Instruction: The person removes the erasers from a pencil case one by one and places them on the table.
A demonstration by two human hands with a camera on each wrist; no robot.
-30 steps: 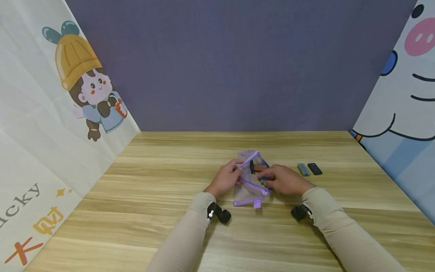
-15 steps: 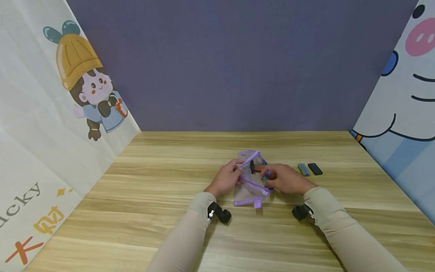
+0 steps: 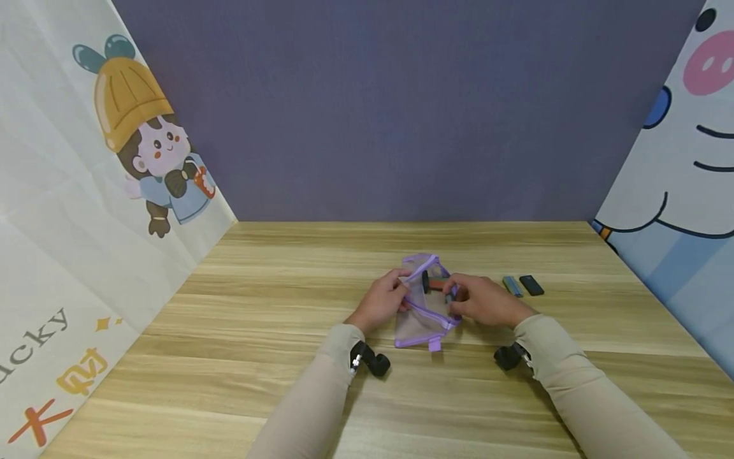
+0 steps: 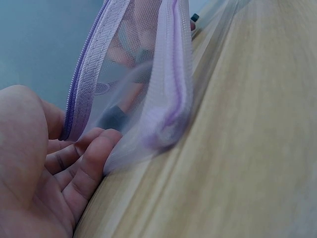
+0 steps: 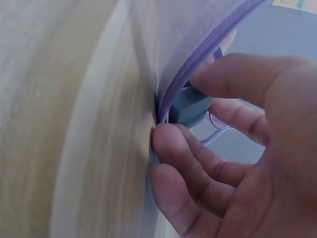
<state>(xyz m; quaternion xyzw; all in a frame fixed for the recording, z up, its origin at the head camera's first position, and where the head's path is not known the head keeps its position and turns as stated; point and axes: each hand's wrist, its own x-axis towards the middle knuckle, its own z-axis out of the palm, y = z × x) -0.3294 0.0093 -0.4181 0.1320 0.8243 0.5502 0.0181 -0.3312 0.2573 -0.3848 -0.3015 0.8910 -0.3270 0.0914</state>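
A purple-edged mesh zipper pouch (image 3: 410, 330) lies unzipped on the table between the two hands. My left hand (image 3: 381, 301) pinches its left side with thumb and fingers, keeping the mouth spread. Inside the pouch, seen in the head view, is an orange-red piece with a black end (image 3: 425, 282). Fingers of my right hand (image 3: 487, 303) are at the pouch's right side, gripping a small dark grey block (image 5: 190, 106). In the right wrist view, the purple zipper edge crosses right beside this block. The mesh partly veils the contents in the left wrist view.
On the wooden table (image 3: 275, 299), right of the pouch, lie a blue-green rectangular piece (image 3: 513, 286) and a black rectangular piece (image 3: 531, 285). A dark partition (image 3: 401, 115) stands along the back edge. Printed cloths hang at both sides.
My right hand has shifted slightly to the right and away from me, and the dark grey block has turned more upright in its fingers. The left hand and pouch hold nearly still.
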